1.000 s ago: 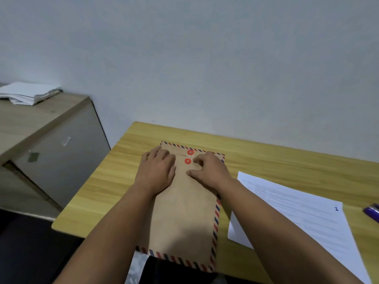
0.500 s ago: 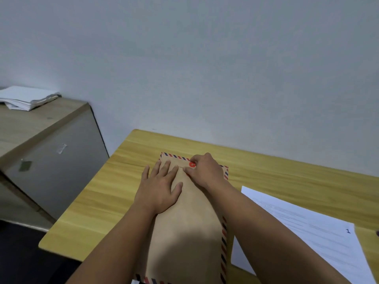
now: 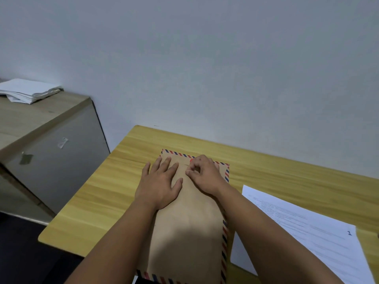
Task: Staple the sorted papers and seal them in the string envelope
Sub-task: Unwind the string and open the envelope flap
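Observation:
A brown string envelope (image 3: 190, 232) with a red-and-blue striped border lies lengthwise on the wooden table (image 3: 114, 193). My left hand (image 3: 161, 182) presses flat on its upper left part, fingers straight. My right hand (image 3: 205, 174) is beside it at the flap, thumb and forefinger pinched together at the closure; the thin string itself is too small to make out. Only a sliver of one red closure button (image 3: 191, 160) shows above my right fingers. The envelope's contents are hidden.
A white printed sheet (image 3: 307, 228) marked "1" lies on the table to the right of the envelope. A grey cabinet (image 3: 53, 152) stands to the left, with a stack of white papers (image 3: 26, 90) on top. A plain wall runs behind the table.
My left hand went from curled fingers to lying flat on the envelope. My right hand shifted around the red buttons and now pinches just below them; both buttons showed a second ago, now one barely.

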